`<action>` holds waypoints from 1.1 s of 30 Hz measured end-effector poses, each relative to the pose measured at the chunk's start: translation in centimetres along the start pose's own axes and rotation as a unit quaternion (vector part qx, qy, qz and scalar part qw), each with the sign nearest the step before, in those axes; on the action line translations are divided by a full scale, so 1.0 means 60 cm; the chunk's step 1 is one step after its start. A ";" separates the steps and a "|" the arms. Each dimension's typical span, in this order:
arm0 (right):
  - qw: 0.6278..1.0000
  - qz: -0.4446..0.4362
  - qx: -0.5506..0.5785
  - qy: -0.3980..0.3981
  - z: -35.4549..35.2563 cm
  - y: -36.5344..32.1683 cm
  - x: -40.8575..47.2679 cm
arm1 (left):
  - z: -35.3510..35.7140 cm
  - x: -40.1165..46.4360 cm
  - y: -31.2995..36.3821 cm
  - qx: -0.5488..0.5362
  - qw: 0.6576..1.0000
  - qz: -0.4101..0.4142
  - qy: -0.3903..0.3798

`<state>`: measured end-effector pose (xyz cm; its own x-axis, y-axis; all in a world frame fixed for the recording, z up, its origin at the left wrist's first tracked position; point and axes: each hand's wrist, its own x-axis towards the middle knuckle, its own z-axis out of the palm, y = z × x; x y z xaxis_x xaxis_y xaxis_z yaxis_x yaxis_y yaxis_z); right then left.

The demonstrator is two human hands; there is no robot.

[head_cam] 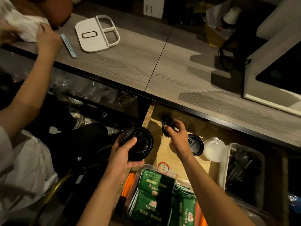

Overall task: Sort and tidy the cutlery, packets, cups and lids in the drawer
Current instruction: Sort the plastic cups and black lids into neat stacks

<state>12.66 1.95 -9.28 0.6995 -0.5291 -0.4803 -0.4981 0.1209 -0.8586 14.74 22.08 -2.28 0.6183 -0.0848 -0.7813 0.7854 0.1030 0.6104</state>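
Observation:
My left hand (121,158) grips a stack of black cup lids (140,144) over the left edge of the open wooden drawer (164,147). Deeper in the drawer, my right hand (176,133) pinches another black lid (167,123) held on edge. One more black lid (195,145) leans beside a clear domed lid (215,150) on the drawer floor. A clear tub of green packets (156,198) sits at the front. To the right, a clear tray (228,162) holds dark plastic cutlery (241,167).
A second person at the left handles white cloth or paper (24,25) over the grey wood counter (130,62). A white divided lid (97,34) and a blue strip (68,45) lie on the counter. A white appliance (267,75) stands at right. Clear cups (91,92) sit under the counter.

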 end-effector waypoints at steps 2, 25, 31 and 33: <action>0.997 0.004 0.077 -0.011 -0.013 -0.025 -0.045 | 0.001 -0.020 0.002 -0.004 1.000 0.000 -0.011; 0.980 -0.044 -0.022 0.193 -0.094 -0.193 -0.406 | -0.004 -0.282 0.007 0.158 0.968 0.104 -0.163; 0.951 -0.055 -0.123 0.279 -0.096 -0.190 -0.415 | 0.023 -0.313 0.002 0.159 0.970 0.101 -0.156; 0.935 -0.047 -0.168 0.308 -0.107 -0.196 -0.417 | 0.034 -0.321 0.003 0.155 0.970 0.104 -0.156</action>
<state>-2.28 8.36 13.96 0.3726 -0.9199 -0.1227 -0.6542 -0.1666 -0.7378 3.05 21.69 13.14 0.7052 -0.3950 -0.5887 0.5832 -0.1490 0.7985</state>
